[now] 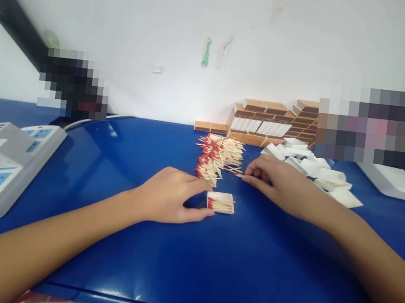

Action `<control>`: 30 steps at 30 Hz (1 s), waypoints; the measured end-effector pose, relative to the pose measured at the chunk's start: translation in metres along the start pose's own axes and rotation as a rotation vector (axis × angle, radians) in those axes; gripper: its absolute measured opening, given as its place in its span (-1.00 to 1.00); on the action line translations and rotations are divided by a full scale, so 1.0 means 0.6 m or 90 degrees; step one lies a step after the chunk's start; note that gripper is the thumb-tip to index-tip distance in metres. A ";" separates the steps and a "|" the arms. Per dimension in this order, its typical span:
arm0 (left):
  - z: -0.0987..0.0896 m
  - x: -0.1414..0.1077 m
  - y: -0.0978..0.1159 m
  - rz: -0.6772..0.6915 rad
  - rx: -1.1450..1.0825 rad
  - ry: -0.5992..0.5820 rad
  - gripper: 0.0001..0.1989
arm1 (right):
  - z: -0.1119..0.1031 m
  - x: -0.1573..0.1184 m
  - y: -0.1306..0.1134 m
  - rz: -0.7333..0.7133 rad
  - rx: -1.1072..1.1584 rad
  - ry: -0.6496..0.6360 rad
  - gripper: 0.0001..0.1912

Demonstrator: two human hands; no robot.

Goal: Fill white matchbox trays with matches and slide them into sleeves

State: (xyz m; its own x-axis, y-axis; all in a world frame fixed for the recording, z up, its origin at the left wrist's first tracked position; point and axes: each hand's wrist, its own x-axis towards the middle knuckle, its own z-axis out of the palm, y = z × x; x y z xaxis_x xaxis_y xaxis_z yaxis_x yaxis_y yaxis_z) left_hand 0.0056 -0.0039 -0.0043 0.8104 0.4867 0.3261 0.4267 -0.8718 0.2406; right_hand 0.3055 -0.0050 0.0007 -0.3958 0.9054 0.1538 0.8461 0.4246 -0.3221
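A small white tray lies on the blue table, with several red-tipped matches inside. My left hand is at the tray's left end, thumb and fingers curved around its corners. Behind the tray is a loose pile of matches, red heads mostly to the left. To the right of the pile, my right hand pinches matchsticks between thumb and forefinger, their red heads pointing left; how many it holds cannot be made out.
Orange and brown matchboxes are stacked against the wall. White empty trays are heaped behind my right hand. A white power strip with blue sockets stands at the left, and a white container at the right.
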 end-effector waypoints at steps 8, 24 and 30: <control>0.002 -0.001 -0.001 0.004 -0.003 0.009 -0.63 | 0.005 -0.006 -0.003 -0.005 0.015 -0.028 -0.75; 0.002 -0.001 0.002 -0.013 -0.018 0.020 -0.67 | 0.010 -0.033 -0.116 -0.117 0.017 -0.032 -0.87; 0.002 0.000 0.003 -0.012 -0.015 0.012 -0.66 | -0.003 -0.035 -0.099 -0.134 0.021 -0.041 -0.87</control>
State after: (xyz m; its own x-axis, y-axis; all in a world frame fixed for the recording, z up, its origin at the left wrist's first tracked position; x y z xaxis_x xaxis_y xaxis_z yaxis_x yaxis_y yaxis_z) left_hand 0.0066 -0.0055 -0.0052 0.7948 0.5039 0.3381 0.4321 -0.8612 0.2678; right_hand 0.2642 -0.0495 0.0182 -0.5854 0.7945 0.1613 0.7305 0.6032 -0.3202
